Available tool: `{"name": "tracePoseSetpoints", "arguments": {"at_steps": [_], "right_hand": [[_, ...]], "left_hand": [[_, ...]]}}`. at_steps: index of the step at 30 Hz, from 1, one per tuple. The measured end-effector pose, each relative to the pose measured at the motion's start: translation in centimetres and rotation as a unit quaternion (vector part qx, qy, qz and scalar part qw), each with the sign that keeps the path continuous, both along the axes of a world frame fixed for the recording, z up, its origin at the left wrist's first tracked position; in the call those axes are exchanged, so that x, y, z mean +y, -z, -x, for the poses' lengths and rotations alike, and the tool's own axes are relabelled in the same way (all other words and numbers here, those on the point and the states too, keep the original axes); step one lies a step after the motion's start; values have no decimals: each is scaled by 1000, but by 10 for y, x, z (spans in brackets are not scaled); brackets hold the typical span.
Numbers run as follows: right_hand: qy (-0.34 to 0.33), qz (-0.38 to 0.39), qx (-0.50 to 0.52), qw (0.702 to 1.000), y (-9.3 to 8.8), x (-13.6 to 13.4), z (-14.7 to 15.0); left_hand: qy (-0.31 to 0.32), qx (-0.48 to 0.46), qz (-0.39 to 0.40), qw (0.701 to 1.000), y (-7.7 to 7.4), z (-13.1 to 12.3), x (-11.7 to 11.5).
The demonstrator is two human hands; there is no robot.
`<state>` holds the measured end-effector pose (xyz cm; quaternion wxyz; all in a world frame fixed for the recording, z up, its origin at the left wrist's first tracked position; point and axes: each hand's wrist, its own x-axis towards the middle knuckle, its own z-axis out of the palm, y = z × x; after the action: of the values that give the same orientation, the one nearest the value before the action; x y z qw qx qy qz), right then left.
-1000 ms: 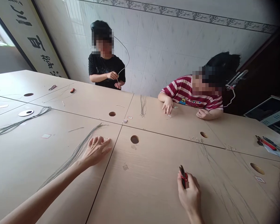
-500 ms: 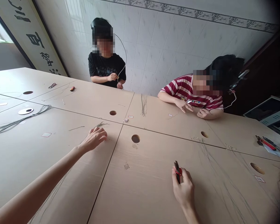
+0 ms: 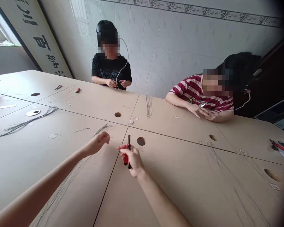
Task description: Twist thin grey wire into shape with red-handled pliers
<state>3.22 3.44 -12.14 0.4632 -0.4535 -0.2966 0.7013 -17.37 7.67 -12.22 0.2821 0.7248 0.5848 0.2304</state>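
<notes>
Red-handled pliers (image 3: 127, 155) with dark, closed tips are gripped upright by the right hand (image 3: 132, 159); a thin wire (image 3: 108, 136) is pinched by the left hand (image 3: 98, 142).

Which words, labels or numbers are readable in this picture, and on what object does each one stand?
White board leaning at the wall: large black brush characters, cut off and tilted, one looks like "百"; the rest I cannot read surely.
Black T-shirt print: too small to read.
Striped shirt patch: blurred.
Small stickers on the table: no readable text.
</notes>
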Motion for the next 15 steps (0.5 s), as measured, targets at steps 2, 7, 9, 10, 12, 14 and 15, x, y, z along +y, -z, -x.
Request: {"name": "tracePoseSetpoints", "arguments": {"at_steps": [2, 7, 9, 10, 12, 14, 15], "right_hand": [[3, 36, 33, 999, 1, 10, 22], [48, 107, 75, 990, 0, 28, 61], [65, 121, 81, 987, -1, 31, 69], [74, 123, 83, 986, -1, 32, 71], [89, 122, 84, 985, 0, 32, 74], [104, 119, 79, 984, 2, 33, 76], [110, 117, 75, 984, 3, 33, 76]], "left_hand": [[-7, -25, 11, 1000, -5, 0, -4], [-26, -67, 9, 997, -12, -2, -7], [-34, -75, 6, 997, -12, -2, -7], [-37, -78, 5, 996, -11, -2, -7], [-39, -81, 1, 996, -9, -3, -8], [-39, -83, -1, 996, -6, -3, -9], [-38, -84, 0, 996, -4, -4, -9]]}}
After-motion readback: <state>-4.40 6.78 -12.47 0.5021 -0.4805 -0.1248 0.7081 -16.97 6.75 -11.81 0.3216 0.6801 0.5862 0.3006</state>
